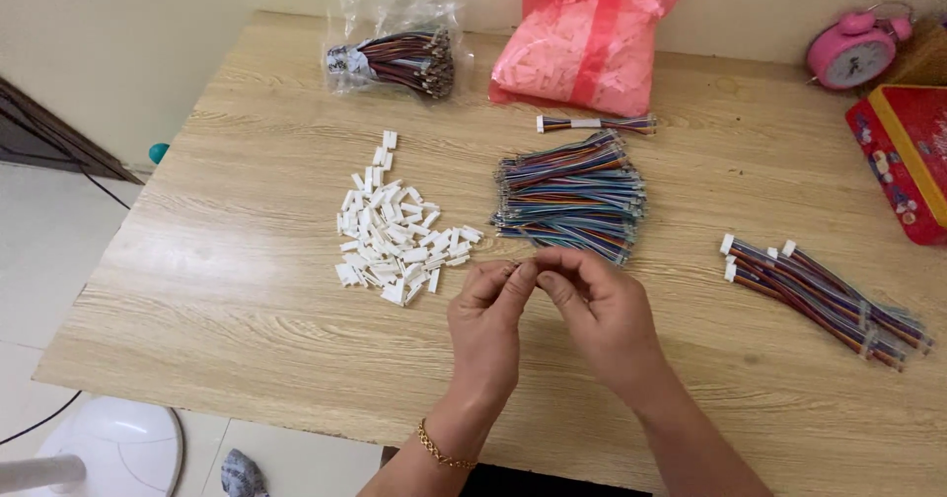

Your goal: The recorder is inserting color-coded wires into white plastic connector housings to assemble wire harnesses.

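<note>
1. You have two hands at lower centre: left hand [485, 324], right hand [604, 318].
2. Two clear-plastic bags at the top: wire bag [395, 55], pink bag [590, 35].
3. One pile of white connectors [397, 233], centre left.
4. One alarm clock [852, 51], upper right.

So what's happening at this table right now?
A person's left hand and right hand meet fingertip to fingertip above the light wooden table, pinching something too small to identify. A heap of small white plastic connector housings lies to the left, a pile of multicoloured ribbon wires just beyond the hands.
</note>
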